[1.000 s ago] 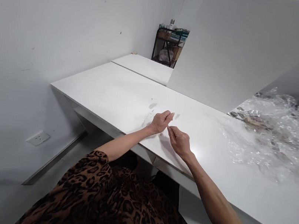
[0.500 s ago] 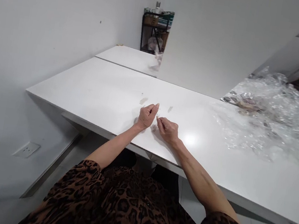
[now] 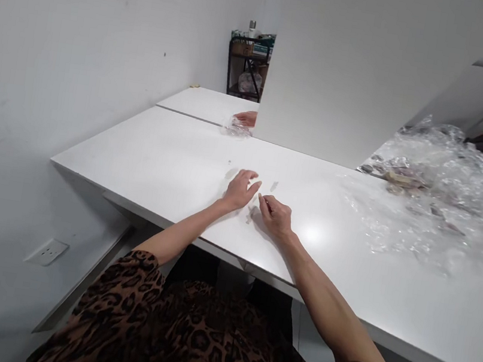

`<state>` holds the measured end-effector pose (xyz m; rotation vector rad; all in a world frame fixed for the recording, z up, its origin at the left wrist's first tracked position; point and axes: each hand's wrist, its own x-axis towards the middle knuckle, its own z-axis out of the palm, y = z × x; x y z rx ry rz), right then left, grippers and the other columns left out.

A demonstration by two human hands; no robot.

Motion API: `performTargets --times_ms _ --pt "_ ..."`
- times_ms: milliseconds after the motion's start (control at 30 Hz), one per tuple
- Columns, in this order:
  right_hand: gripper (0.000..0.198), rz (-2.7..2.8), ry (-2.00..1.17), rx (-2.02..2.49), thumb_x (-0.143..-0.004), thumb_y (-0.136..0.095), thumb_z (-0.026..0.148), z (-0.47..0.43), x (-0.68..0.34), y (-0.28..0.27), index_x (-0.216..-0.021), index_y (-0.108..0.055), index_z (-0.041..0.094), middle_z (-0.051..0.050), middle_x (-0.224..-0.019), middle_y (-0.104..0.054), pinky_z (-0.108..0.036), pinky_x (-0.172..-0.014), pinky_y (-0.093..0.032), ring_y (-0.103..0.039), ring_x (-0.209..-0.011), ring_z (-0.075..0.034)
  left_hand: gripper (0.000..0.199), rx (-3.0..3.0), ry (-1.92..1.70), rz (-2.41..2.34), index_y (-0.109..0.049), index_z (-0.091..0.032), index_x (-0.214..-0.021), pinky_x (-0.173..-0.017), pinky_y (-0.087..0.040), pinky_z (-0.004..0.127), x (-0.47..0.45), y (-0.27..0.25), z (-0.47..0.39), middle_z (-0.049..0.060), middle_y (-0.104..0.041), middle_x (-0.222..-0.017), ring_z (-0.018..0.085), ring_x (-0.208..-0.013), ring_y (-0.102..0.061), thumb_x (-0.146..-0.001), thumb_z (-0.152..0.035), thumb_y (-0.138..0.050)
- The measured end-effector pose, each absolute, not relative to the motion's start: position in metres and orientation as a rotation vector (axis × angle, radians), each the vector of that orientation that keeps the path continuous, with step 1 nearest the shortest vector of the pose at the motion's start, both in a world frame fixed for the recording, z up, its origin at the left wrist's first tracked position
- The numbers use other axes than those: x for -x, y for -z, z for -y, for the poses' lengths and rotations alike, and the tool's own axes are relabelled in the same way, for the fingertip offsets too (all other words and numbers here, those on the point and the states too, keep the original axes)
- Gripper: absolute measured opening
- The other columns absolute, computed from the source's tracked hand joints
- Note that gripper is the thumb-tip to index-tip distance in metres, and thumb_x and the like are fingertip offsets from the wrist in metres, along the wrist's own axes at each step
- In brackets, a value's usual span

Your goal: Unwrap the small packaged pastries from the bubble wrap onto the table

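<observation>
White desk here, its long near edge running left to right, a tall grey panel bounding the far side, crumpled clear plastic crowding the right! Left hand loosely spread, right hand pinching, on what I can't tell; another person's hand far off, and greyish patches dotting the surface around the near pair.

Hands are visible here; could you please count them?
3: left hand and right hand at the white table, another person's hand by the panel; others may be hidden.
</observation>
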<state>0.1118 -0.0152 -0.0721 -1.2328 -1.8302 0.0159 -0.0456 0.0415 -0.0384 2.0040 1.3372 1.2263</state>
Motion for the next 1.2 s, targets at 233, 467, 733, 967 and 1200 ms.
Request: performTargets --times_ms 233,467,733,967,1200 --pt "0.046 1.899 -0.012 1.185 -0.106 -0.04 0.046 0.015 -0.11 0.073 -0.073 -0.06 0.02 -0.001 -0.058 -0.06 -0.025 -0.05 -0.032 -0.044 -0.047 -0.009 0.045 -1.909 -1.145 -1.78 -0.063 -0.019 -0.127 -0.12 -0.025 0.057 0.065 0.017 -0.19 0.018 -0.048 -0.151 0.038 -0.143 -0.039 -0.083 -0.016 -0.069" --pt "0.043 1.956 0.077 1.112 -0.106 -0.044 0.033 0.015 -0.11 0.072 -0.067 -0.055 0.019 0.001 -0.053 -0.052 -0.024 -0.049 -0.03 -0.042 -0.047 -0.007 0.064 -1.926 -0.569 -2.175 -0.036 -0.008 -0.155 -0.121 -0.022 0.053 0.076 0.029 -0.263 0.024 -0.042 -0.158 0.039 -0.15 -0.03 -0.094 -0.022 -0.051" --pt "0.034 1.897 0.023 1.093 -0.104 -0.049 0.031 0.011 -0.114 0.074 -0.075 -0.061 0.018 0.002 -0.06 -0.059 -0.022 -0.051 -0.032 -0.043 -0.049 -0.006 0.044 -2.339 -0.219 -1.953 -0.06 -0.006 -0.13 -0.108 -0.038 0.043 0.075 0.03 -0.23 0.022 -0.062 -0.134 0.032 -0.128 -0.054 -0.095 -0.008 -0.034" --pt "0.039 1.911 -0.02 1.124 -0.104 -0.049 0.037 0.012 -0.109 0.076 -0.072 -0.06 0.018 0.002 -0.056 -0.057 -0.023 -0.05 -0.029 -0.041 -0.046 -0.007 0.046 -2.491 -0.287 -1.836 -0.056 -0.011 -0.138 -0.116 -0.031 0.046 0.07 0.036 -0.229 0.019 -0.05 -0.151 0.035 -0.141 -0.042 -0.101 -0.031 -0.039" --pt "0.041 1.916 0.007 1.131 -0.105 -0.044 0.035 0.01 -0.112 0.077 -0.071 -0.057 0.018 0.001 -0.056 -0.054 -0.023 -0.051 -0.03 -0.04 -0.048 -0.007 0.049 -2.334 -0.348 -1.978 -0.058 -0.006 -0.136 -0.115 -0.031 0.048 0.051 0.043 -0.263 0.023 -0.051 -0.148 0.038 -0.139 -0.041 -0.1 -0.035 -0.04"
